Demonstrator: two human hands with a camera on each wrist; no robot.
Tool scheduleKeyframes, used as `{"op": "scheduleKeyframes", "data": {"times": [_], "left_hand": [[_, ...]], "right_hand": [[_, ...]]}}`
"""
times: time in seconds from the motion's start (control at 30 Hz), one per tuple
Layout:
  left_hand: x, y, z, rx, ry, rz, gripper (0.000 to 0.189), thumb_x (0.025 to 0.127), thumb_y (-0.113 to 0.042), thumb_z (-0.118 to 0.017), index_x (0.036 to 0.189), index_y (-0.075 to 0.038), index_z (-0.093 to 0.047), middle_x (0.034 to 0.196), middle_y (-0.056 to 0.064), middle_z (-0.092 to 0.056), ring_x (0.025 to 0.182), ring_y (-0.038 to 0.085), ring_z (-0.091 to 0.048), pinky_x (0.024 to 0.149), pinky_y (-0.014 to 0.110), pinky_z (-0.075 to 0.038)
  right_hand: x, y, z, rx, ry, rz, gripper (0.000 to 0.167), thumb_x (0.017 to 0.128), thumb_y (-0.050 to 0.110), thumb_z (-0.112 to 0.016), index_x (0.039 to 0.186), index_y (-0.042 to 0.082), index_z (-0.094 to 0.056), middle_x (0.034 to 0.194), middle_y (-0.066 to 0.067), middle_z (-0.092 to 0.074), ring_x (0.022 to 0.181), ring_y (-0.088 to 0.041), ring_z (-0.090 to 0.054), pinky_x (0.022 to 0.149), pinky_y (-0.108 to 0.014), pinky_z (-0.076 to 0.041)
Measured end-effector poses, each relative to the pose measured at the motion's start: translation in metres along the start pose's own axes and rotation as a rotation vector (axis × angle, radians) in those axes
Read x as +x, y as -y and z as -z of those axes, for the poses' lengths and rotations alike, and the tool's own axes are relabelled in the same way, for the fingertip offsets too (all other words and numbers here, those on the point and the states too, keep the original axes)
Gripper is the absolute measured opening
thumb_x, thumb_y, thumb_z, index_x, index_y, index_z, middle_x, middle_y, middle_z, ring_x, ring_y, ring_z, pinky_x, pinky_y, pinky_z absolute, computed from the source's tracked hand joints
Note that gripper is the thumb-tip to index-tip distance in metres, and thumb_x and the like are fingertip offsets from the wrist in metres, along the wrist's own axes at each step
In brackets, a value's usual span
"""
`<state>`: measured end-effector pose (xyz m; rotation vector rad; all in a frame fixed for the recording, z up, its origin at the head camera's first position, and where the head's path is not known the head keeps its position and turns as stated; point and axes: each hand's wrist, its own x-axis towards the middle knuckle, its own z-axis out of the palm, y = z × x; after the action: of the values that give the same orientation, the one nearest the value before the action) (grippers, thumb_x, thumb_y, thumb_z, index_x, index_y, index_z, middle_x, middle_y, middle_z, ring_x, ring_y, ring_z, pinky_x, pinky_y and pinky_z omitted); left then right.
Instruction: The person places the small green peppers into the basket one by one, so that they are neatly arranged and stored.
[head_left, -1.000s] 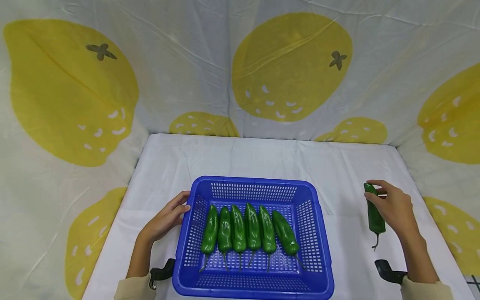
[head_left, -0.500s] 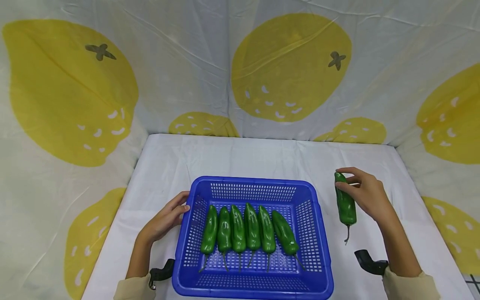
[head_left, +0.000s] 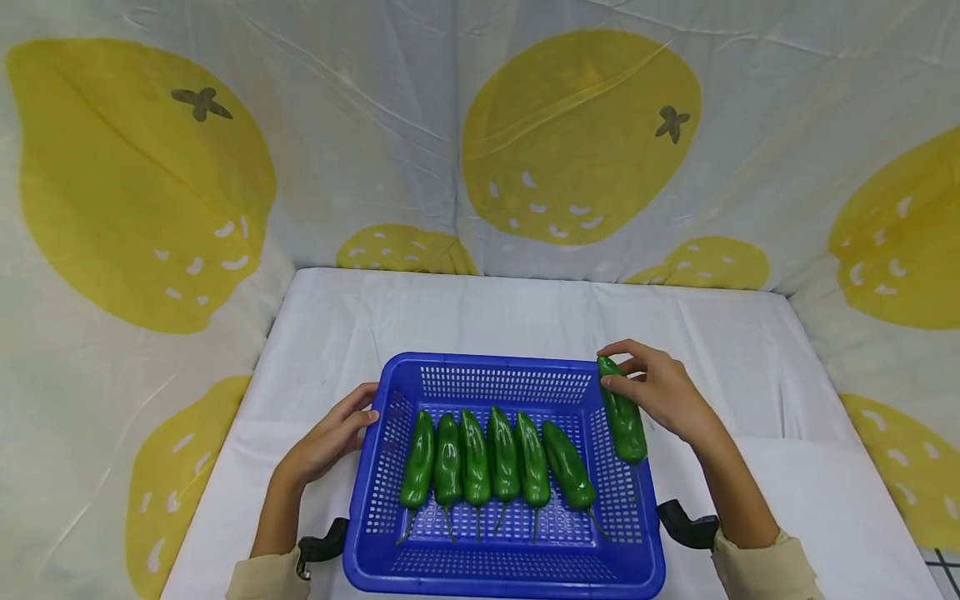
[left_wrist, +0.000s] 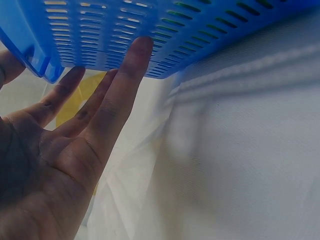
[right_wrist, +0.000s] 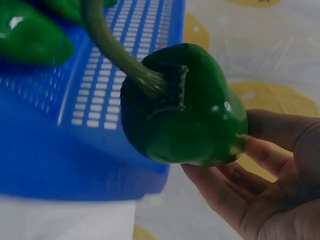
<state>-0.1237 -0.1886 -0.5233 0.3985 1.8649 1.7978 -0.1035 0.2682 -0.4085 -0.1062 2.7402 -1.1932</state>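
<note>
Over the right rim of the blue plastic basket (head_left: 504, 577), my right hand (head_left: 663, 396) holds a green chili pepper (head_left: 624, 425) by its tip end, between thumb and fingers. Its stem end hangs toward me; the right wrist view shows the stem (right_wrist: 120, 55) close up. My left hand (head_left: 333, 437) touches the basket's left side, thumb at the rim. In the left wrist view, the left hand's fingers (left_wrist: 117, 95) reach out fairly straight against the slotted outer wall (left_wrist: 100, 35). Several green chili peppers (head_left: 476, 458) lie side by side in the basket, stems toward me.
A white cloth (head_left: 465, 312) covers the table, with a lemon-print fabric wall (head_left: 405, 167) behind and at both sides. Black camera mounts (head_left: 686, 525) stick out from both wrists. White tabletop shows to the right of the basket and behind it.
My right hand has carried the chili pepper leftward from the right side of the table to above the basket's right rim. The left hand, basket and peppers inside have stayed put.
</note>
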Motion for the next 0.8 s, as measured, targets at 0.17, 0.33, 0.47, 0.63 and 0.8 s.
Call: {"op": "scheduleKeyframes", "data": {"times": [0.17, 0.33, 0.47, 0.63, 0.8], "left_hand": [[0.0, 0.0, 0.0, -0.001, 0.008, -0.01, 0.048, 0.106, -0.018, -0.043, 0.147, 0.002, -0.03, 0.146, 0.034, -0.033, 0.111, 0.037, -0.06, 0.082, 0.047, -0.057], [0.001, 0.0, 0.0, 0.001, 0.005, -0.005, 0.048, 0.105, -0.018, -0.044, 0.147, 0.001, -0.031, 0.147, 0.033, -0.033, 0.111, 0.035, -0.061, 0.082, 0.047, -0.057], [0.0, 0.0, 0.0, 0.001, -0.004, 0.005, 0.047, 0.105, -0.019, -0.045, 0.147, -0.002, -0.032, 0.147, 0.03, -0.035, 0.111, 0.033, -0.061, 0.083, 0.048, -0.057], [0.0, 0.001, 0.001, 0.0, 0.003, -0.004, 0.047, 0.105, -0.018, -0.045, 0.147, -0.001, -0.032, 0.146, 0.031, -0.035, 0.11, 0.03, -0.062, 0.083, 0.048, -0.057], [0.0, 0.002, 0.001, -0.001, 0.009, -0.015, 0.047, 0.105, -0.018, -0.044, 0.147, 0.001, -0.031, 0.146, 0.033, -0.034, 0.11, 0.032, -0.061, 0.083, 0.047, -0.057]], "right_hand": [[0.004, 0.007, -0.018, -0.007, 0.048, 0.012, 0.034, 0.093, 0.017, -0.069, 0.125, 0.009, -0.063, 0.11, -0.021, -0.067, 0.1, -0.037, -0.065, 0.074, -0.046, -0.057], [0.008, 0.007, -0.032, -0.006, 0.109, 0.016, 0.032, 0.092, 0.013, -0.069, 0.123, 0.008, -0.064, 0.103, -0.016, -0.067, 0.094, -0.034, -0.064, 0.069, -0.041, -0.055], [0.009, 0.002, -0.042, -0.01, 0.15, 0.02, 0.031, 0.091, 0.009, -0.069, 0.121, 0.007, -0.063, 0.101, -0.013, -0.066, 0.088, -0.029, -0.064, 0.064, -0.036, -0.053], [0.008, -0.005, -0.053, -0.028, 0.17, 0.026, 0.029, 0.09, 0.004, -0.07, 0.118, 0.007, -0.063, 0.098, -0.014, -0.066, 0.08, -0.024, -0.063, 0.062, -0.035, -0.052], [0.007, -0.009, -0.06, -0.039, 0.207, 0.029, 0.028, 0.089, 0.001, -0.069, 0.115, 0.004, -0.06, 0.092, -0.013, -0.065, 0.071, -0.02, -0.06, 0.06, -0.036, -0.05]]}}
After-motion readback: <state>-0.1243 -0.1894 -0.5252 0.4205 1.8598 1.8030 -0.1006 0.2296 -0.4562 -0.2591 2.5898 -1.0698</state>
